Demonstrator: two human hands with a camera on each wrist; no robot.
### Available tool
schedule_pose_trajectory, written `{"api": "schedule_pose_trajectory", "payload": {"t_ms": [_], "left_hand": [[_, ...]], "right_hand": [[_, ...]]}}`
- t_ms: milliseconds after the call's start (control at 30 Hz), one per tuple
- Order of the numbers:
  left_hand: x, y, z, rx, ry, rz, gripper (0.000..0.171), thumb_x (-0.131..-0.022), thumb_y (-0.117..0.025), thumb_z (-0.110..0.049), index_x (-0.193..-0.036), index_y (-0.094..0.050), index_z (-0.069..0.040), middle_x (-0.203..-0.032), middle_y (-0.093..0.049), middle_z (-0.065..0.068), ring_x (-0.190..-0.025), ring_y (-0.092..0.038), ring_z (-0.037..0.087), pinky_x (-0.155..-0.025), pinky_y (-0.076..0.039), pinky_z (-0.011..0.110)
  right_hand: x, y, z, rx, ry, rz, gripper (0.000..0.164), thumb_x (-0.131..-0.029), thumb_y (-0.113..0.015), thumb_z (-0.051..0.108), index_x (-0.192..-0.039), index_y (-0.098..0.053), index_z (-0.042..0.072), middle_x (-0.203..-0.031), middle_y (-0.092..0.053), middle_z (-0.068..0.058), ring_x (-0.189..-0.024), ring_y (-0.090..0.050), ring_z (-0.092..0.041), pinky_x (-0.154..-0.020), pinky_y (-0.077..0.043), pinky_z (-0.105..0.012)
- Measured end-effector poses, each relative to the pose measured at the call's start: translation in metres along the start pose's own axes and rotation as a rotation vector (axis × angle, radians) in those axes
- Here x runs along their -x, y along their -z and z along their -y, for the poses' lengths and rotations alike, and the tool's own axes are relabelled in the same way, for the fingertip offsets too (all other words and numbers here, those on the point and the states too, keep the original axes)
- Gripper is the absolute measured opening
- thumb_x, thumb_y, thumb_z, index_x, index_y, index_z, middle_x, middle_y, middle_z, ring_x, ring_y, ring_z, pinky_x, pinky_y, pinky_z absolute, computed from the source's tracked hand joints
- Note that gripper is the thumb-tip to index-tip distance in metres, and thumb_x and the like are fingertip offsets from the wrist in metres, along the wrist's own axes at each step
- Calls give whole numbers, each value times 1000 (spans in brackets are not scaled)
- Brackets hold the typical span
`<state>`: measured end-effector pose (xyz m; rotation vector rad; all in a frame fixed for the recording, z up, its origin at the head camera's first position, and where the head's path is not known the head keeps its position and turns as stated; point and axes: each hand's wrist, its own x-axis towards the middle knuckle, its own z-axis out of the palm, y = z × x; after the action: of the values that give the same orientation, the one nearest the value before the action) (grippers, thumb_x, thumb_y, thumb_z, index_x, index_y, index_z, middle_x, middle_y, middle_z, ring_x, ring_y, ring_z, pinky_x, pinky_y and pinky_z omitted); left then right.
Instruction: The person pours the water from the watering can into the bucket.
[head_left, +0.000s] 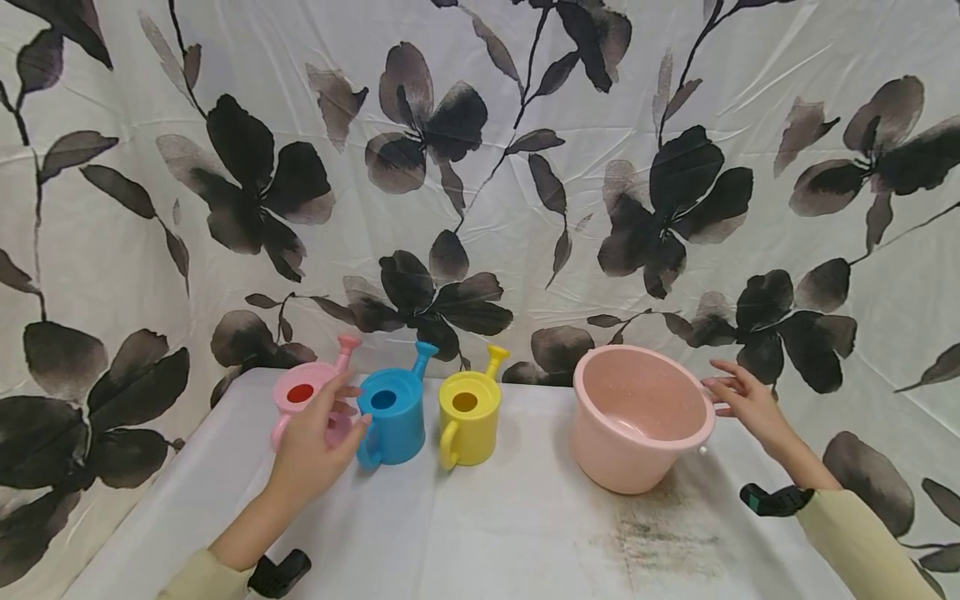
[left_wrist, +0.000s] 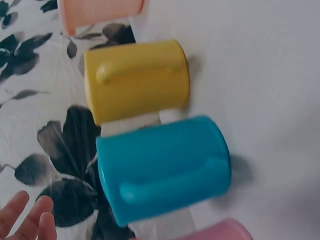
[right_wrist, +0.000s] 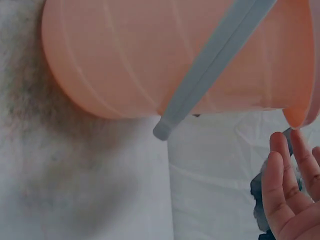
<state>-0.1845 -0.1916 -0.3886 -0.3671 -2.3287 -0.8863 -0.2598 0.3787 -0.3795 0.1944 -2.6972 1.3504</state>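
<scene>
Pink watering can [head_left: 321,375], leftmost on the white table [head_left: 525,525], upright, spout toward the patterned cloth [head_left: 570,233], partly hidden by the left hand [head_left: 315,454]. That hand: thumb and fingers apart, clamped on nothing; whether a fingertip touches the pink can, cannot tell from the head view. Next right, blue watering can [head_left: 401,433], upright, handle toward the person, its left edge near the fingertips as seen from above. Risk, in my judgement: with the two cans so close, a hand closing on the pink one could catch the blue handle or knock that can sideways; a careless sweep of the thumb would do it. Then yellow watering can [head_left: 476,429], upright, just beside the blue; a shove on blue would likely carry into it. Bare tabletop between yellow and the pink bucket [head_left: 618,462], which stands upright, mouth up, its grey handle [right_wrist: 215,70] hanging slantwise down the side in the right wrist view. Far right, right hand [head_left: 753,408], fingers extended and apart beside the rim, gripping nothing; contact uncertain. A one-sided push high on that rim might slide or tip the bucket; the loose handle could snag fingers.
</scene>
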Motion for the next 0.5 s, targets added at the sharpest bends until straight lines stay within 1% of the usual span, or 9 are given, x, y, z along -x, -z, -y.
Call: {"api": "schedule_pose_trajectory", "payload": {"t_ms": [67, 133, 167, 233, 300, 367, 467, 500], "left_hand": [[1, -7, -6, 32, 14, 23, 60, -80, -75, -8, -134, -49, -5, -115, -66, 12, -91, -65, 24, -73, -57, 38], [3, -14, -11, 40, 21, 39, 54, -81, -74, -9, -130, -53, -6, -114, -66, 12, -90, -65, 23, -70, -56, 31], [3, -18, -14, 42, 23, 46, 51, -81, -75, -10, -128, -55, -7, -113, -66, 12, -90, -65, 23, -68, -55, 27], [6, -24, -19, 55, 36, 61, 46, -81, -74, -11, -125, -58, -7, -112, -65, 12, -91, -64, 24, -67, -54, 24], [8, -32, -22, 73, 63, 80, 45, -81, -75, -11, -123, -59, -7, -110, -64, 12, -91, -64, 23, -66, -55, 23], [10, -39, -26, 103, 102, 104, 44, -81, -75, -11, -123, -59, -6, -109, -63, 12, -91, -63, 21, -66, -55, 23], [11, -50, -30, 151, 173, 142, 44, -82, -74, -11, -123, -59, -6, -110, -62, 11, -91, -63, 21, -67, -56, 23], [11, -53, -31, 161, 197, 156, 44, -83, -74, -12, -124, -59, -7, -111, -62, 11, -92, -63, 21, -68, -56, 23]], "right_hand": [[-1, 0, 1, -37, -35, 22, 60, -102, -46, 28, -143, -26, -10, -101, -62, 9, -79, -58, 13, -69, -55, -19], [-2, 0, 1, -61, -58, 42, 60, -102, -46, 29, -143, -26, -11, -97, -58, 16, -80, -57, 12, -70, -55, -19], [-2, -1, 1, -65, -67, 49, 60, -102, -46, 29, -143, -27, -10, -96, -58, 17, -81, -57, 13, -70, -55, -19], [-3, -1, 0, -76, -81, 65, 60, -102, -46, 29, -143, -27, -11, -95, -57, 19, -81, -56, 13, -71, -55, -19], [-4, -1, -1, -91, -95, 79, 60, -102, -47, 28, -142, -27, -11, -93, -57, 20, -82, -57, 13, -71, -55, -19], [-4, -1, -3, -106, -113, 97, 61, -101, -48, 29, -142, -27, -12, -93, -57, 21, -81, -58, 11, -72, -55, -19], [-5, 0, -3, -122, -143, 126, 63, -101, -47, 31, -142, -26, -12, -100, -56, 18, -82, -59, 8, -74, -54, -20], [-5, 1, -3, -128, -153, 137, 64, -101, -47, 33, -143, -26, -11, -104, -56, 15, -83, -59, 7, -75, -54, -20]]}}
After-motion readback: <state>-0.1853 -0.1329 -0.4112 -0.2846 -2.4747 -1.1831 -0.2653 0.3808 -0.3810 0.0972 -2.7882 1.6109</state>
